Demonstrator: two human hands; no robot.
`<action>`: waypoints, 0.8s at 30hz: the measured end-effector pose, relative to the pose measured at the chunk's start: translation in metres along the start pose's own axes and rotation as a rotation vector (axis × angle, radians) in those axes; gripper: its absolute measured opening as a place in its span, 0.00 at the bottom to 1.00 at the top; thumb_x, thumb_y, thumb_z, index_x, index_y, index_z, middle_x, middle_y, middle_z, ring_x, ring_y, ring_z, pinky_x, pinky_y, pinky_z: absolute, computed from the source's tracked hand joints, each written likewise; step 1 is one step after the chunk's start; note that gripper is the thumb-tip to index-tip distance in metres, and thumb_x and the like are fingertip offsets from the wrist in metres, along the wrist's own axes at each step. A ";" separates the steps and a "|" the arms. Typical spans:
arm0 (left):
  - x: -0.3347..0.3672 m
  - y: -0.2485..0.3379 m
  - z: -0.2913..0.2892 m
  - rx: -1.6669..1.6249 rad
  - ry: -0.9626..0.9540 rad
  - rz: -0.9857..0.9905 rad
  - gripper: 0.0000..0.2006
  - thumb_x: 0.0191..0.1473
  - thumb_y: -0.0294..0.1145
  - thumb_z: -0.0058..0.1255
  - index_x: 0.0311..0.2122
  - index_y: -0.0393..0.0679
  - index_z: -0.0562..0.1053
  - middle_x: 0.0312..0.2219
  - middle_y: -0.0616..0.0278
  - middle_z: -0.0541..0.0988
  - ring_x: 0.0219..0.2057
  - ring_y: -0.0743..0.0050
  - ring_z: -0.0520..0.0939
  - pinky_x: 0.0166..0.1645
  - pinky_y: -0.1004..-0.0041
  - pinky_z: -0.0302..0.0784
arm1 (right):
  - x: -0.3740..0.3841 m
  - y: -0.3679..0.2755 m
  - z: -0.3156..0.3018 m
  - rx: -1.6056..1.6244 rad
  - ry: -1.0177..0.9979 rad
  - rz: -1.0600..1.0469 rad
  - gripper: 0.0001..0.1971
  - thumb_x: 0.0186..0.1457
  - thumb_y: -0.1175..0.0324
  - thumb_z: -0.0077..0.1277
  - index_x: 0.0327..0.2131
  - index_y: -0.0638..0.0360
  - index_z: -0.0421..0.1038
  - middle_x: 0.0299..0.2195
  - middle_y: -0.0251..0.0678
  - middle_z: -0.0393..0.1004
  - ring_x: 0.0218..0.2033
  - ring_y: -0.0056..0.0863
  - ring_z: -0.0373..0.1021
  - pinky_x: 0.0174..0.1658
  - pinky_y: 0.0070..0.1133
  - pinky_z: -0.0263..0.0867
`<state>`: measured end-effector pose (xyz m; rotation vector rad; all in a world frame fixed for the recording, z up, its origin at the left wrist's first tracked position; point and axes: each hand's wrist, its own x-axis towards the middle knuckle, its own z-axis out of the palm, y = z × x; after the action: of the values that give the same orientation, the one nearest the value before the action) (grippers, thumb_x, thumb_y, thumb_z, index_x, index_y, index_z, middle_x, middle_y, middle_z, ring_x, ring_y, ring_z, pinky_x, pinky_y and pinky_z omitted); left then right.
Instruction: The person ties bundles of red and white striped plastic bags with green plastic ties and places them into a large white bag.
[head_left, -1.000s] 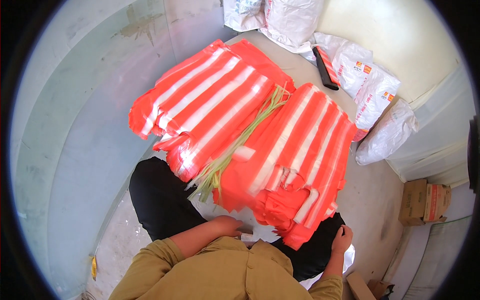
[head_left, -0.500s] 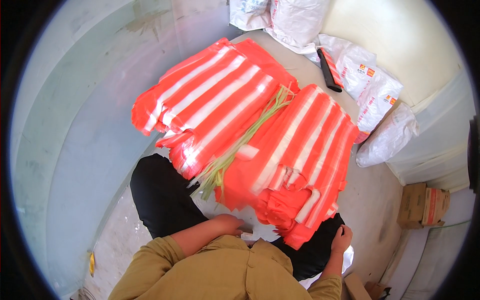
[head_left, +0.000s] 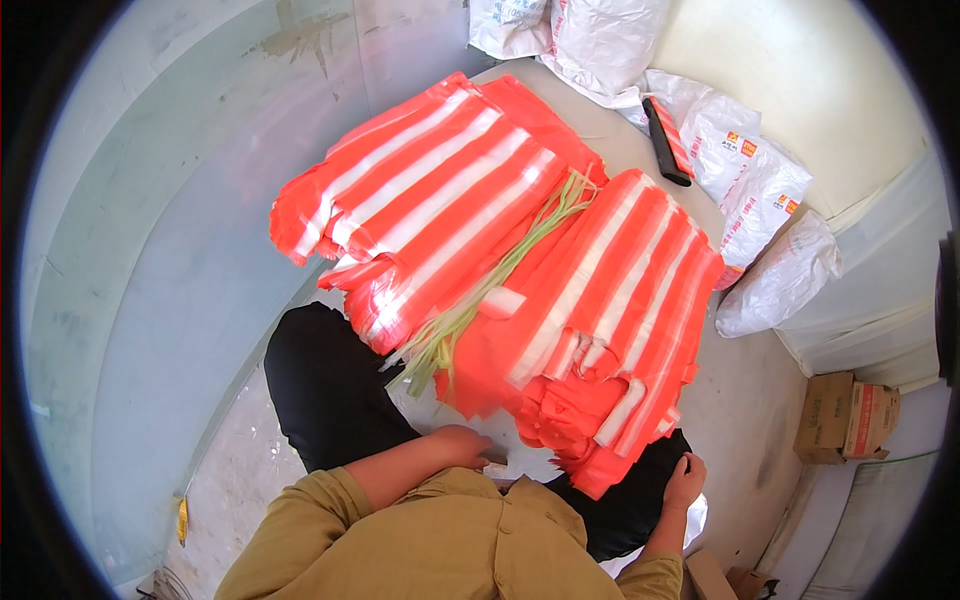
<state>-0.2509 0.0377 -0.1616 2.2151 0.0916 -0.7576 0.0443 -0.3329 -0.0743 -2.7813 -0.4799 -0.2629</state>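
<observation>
Two thick stacks of red-and-white striped plastic bags lie in front of me, the left stack and the right stack side by side. A bundle of pale green strips runs lengthwise between them, with a small pale piece beside it on the right stack. My left hand rests low at my lap, below the strips' near end; its fingers show only in part. On my black-trousered right knee lies my right hand, fingers loosely bent, just beyond the right stack's lower corner. Neither hand touches the bags.
White sacks line the far right, with a black-and-red object leaning by them. A cardboard box stands at the right. The pale curved wall bounds the left, and a small yellow item lies near its base.
The view has shifted slightly, so the stacks and sacks appear a little farther right. My hands stay where they were, and the bags and strips keep their arrangement.
</observation>
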 end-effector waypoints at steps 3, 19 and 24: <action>0.001 0.000 0.000 0.010 -0.005 0.010 0.22 0.57 0.50 0.51 0.53 0.51 0.71 0.41 0.51 0.80 0.43 0.48 0.80 0.46 0.53 0.75 | 0.000 0.002 0.001 0.006 0.005 -0.014 0.10 0.57 0.67 0.49 0.39 0.62 0.75 0.40 0.44 0.76 0.44 0.45 0.70 0.51 0.34 0.65; 0.000 0.002 -0.001 0.019 -0.012 0.002 0.23 0.57 0.51 0.50 0.54 0.51 0.70 0.42 0.50 0.80 0.44 0.48 0.80 0.47 0.53 0.75 | 0.000 0.008 0.004 0.001 0.017 -0.029 0.11 0.59 0.66 0.49 0.39 0.62 0.75 0.39 0.43 0.76 0.43 0.43 0.71 0.50 0.33 0.66; -0.002 0.005 -0.005 0.016 -0.024 -0.013 0.23 0.57 0.51 0.50 0.53 0.51 0.70 0.42 0.50 0.80 0.45 0.47 0.80 0.47 0.53 0.75 | 0.000 0.005 0.003 0.013 0.010 -0.012 0.10 0.58 0.67 0.50 0.39 0.62 0.75 0.40 0.44 0.76 0.43 0.44 0.70 0.51 0.33 0.65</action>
<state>-0.2486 0.0383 -0.1550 2.2217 0.0885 -0.7945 0.0464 -0.3362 -0.0785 -2.7640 -0.4947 -0.2752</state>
